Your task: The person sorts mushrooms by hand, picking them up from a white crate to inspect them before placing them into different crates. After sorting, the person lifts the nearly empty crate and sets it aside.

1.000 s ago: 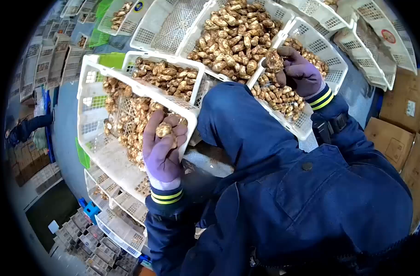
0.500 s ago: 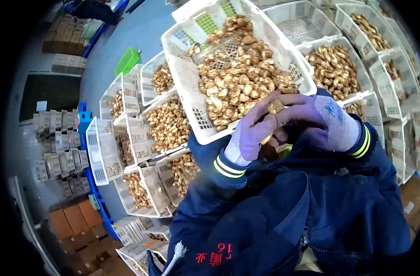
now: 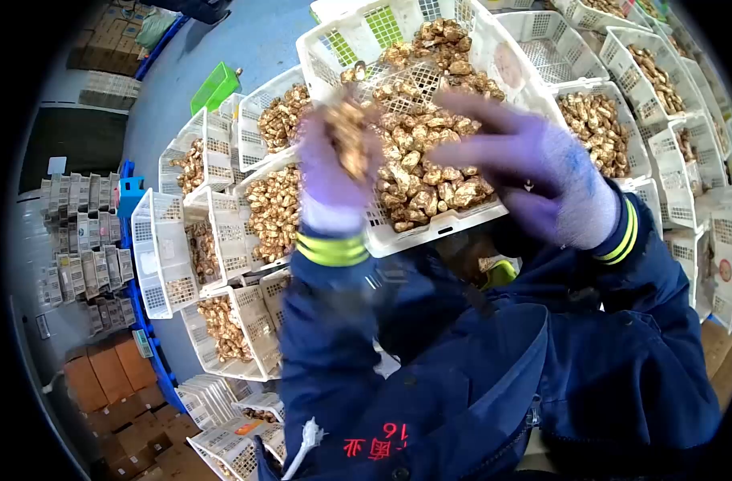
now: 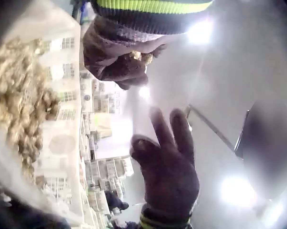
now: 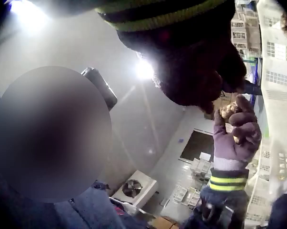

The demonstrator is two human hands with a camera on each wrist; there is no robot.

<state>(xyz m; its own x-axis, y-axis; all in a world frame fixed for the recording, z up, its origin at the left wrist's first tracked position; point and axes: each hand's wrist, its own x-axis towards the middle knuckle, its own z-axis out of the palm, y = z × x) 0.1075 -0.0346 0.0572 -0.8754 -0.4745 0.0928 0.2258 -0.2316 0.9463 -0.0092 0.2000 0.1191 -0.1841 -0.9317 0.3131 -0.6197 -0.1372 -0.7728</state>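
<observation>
Over the left side of a white crate (image 3: 438, 231), my gloved left hand (image 3: 330, 164) is blurred, its fingers curled round knobbly brown-and-cream pieces (image 3: 348, 136). The right wrist view shows the same left hand (image 5: 236, 140) gripping a piece (image 5: 228, 110). My right hand (image 3: 546, 172) hovers above the crate's right side with fingers spread; the left wrist view shows that hand (image 4: 169, 171) holding nothing. Beneath both hands lies a heap of similar pieces (image 3: 414, 160) in the tilted crate.
More white crates of pieces stand left (image 3: 274, 200) and right (image 3: 598, 132). An emptier crate (image 3: 542, 52) sits behind. A green basket (image 3: 215, 86) rests on the blue floor. Cardboard boxes (image 3: 109, 369) and stacked crates fill the far left.
The hands, together at the crate's near edge half a second ago, have come apart. My left hand moved left with pieces in its grip; my right hand's fingers spread over the crate.
</observation>
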